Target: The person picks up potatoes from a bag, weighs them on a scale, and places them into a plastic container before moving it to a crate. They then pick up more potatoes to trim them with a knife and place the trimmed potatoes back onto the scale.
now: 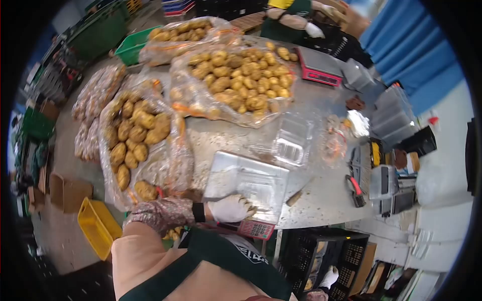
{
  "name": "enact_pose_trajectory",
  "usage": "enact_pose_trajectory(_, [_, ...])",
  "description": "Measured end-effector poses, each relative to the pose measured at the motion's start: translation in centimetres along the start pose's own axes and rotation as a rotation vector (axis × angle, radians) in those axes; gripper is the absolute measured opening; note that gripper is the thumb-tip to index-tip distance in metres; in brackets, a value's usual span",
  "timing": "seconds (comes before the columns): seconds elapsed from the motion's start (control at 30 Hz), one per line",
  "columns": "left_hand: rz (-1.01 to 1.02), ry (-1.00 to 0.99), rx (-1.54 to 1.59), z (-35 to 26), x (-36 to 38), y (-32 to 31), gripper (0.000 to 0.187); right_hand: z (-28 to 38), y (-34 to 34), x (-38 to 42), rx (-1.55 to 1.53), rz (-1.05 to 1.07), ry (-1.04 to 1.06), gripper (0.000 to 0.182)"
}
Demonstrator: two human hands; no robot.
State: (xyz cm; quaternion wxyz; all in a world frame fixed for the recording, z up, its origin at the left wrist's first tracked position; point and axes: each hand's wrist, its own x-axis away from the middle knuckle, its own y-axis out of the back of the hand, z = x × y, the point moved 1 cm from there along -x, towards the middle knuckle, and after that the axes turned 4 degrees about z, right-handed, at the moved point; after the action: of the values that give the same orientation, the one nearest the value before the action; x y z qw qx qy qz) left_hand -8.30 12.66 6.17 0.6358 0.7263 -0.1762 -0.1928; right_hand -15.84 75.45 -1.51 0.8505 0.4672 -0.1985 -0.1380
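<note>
My left hand (231,208), in a white glove, is closed with curled fingers at the near left edge of a clear plastic container (262,186). This container sits on the metal plate of a digital scale (219,174), whose red keypad (257,230) faces me. My right hand (329,277), also gloved, is low on the right beside a black crate (306,241) holding packed potatoes (315,263). Its fingers are too small and partly hidden to make out a grip. A second clear container (292,143) lies beyond the scale.
Open bags of potatoes (238,75) (135,133) crowd the table's left and back. A second red scale (321,67) is at the far side, near a co-worker's gloved hand (315,30). A red-handled tool (355,188) and stacked containers (394,113) are at right; a yellow crate (98,228) stands left.
</note>
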Motion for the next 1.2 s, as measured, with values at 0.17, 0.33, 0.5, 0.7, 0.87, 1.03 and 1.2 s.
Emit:
enact_pose_trajectory(0.17, [-0.43, 0.212, 0.239, 2.3, 5.3, 3.2, 0.044, 9.0, 0.1, -1.2, 0.072, -0.056, 0.173, 0.033])
enact_pose_trajectory(0.33, [-0.873, 1.011, 0.095, 12.8, 15.2, 0.8, 0.038, 19.8, -1.5, -0.2, -0.162, 0.064, 0.403, 0.031])
enact_pose_trajectory(0.5, [-0.717, 1.458, -0.083, 23.5, 21.2, -1.4, 0.077, 30.0, -5.7, 4.0, -0.219, 0.182, 0.645, 0.031])
enact_pose_trajectory(0.7, [-0.662, 1.572, 0.288, 28.1, 22.4, -3.1, 0.09, 40.9, -9.2, 14.4, -0.26, 0.391, 0.819, 0.027])
enact_pose_trajectory(0.87, [-1.265, 0.919, 1.801, 22.9, 25.0, -2.2, 0.052, 45.1, -11.2, 21.3, -0.321, 0.603, 0.868, 0.026])
enact_pose_trajectory(1.03, [-1.372, 0.227, 2.638, 16.8, 26.7, -2.2, 0.047, 46.6, -15.0, 24.7, -0.436, 0.827, 0.853, 0.025])
enact_pose_trajectory(1.2, [-0.963, 0.754, 1.194, 10.1, 26.4, 5.0, 0.05, 46.8, -15.1, 23.0, -0.563, 0.742, 0.81, 0.021])
